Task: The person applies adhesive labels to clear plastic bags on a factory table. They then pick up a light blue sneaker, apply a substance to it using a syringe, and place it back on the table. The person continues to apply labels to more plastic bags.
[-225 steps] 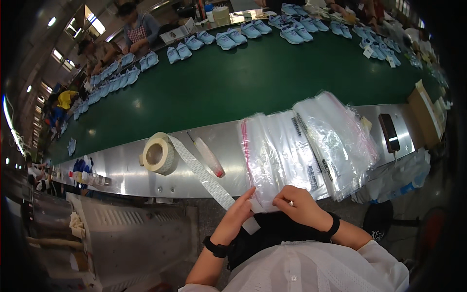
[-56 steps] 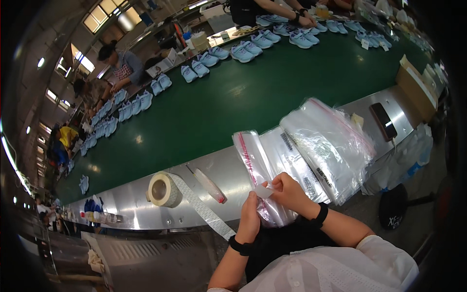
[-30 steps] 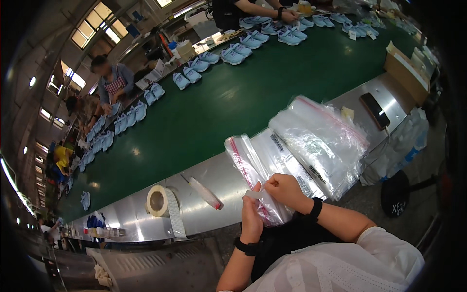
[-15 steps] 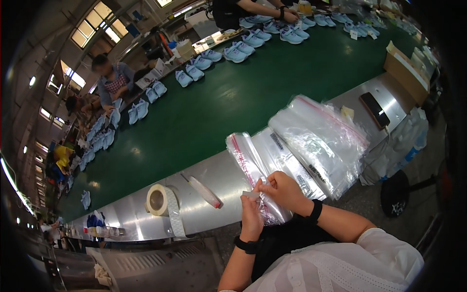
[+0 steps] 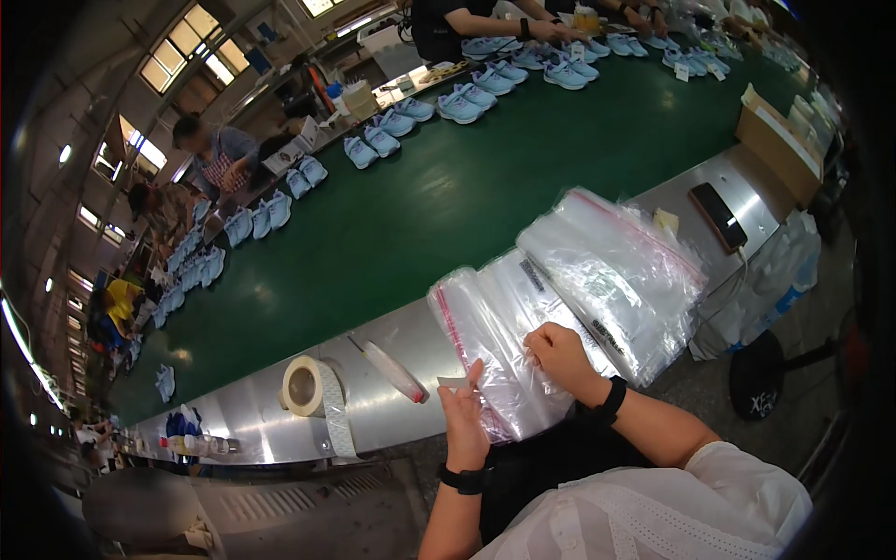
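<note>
**Label in your left hand**

The roll sits at lower left. At lower centre, your left hand holds the label beside the bags; rightward, your right hand curls over them, whether gripping any I cannot tell.

On our worktop we have, left to right, a roll, what seems a tool, bags, a phone and a box. Behind it lies a belt, with shoes lining the far side.
</note>
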Available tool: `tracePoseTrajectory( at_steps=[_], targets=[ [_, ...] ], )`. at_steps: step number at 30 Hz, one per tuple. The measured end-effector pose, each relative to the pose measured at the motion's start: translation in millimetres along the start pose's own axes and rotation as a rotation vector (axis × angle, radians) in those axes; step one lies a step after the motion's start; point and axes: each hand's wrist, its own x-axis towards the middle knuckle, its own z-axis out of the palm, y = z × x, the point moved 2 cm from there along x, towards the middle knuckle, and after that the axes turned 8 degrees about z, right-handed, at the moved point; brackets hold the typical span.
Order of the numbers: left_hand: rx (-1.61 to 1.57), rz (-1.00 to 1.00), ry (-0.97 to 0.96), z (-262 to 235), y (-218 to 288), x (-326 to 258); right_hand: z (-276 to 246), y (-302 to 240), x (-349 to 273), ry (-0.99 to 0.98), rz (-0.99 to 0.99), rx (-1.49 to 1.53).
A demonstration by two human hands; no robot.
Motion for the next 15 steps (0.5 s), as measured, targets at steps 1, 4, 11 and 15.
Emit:
tracePoseTrajectory(
  at_steps=[1, 4, 11, 15],
  targets=[
    [0.035, 0.017, 0.082, -3.6, 5.2, -2.2, -4.9, 6.9, 1.7, 0.006, -0.007, 0.055],
    [0.449, 0.294, 0.238, -21.5, 15.6, -2.9, -4.2, 4.2, 1.3, -0.045, -0.100, 0.040],
    [-0.702, -0.143, -0.300, 19.7, -12.7, 62.1, 4.1, -2.2, -8.5, -0.126, -0.104, -0.027],
    [-0.658, -0.277, -0.228, 11.8, -33.9, 63.2, -20.8, -21.5, -16.7, -0.055, -0.056, 0.065]
  ],
)
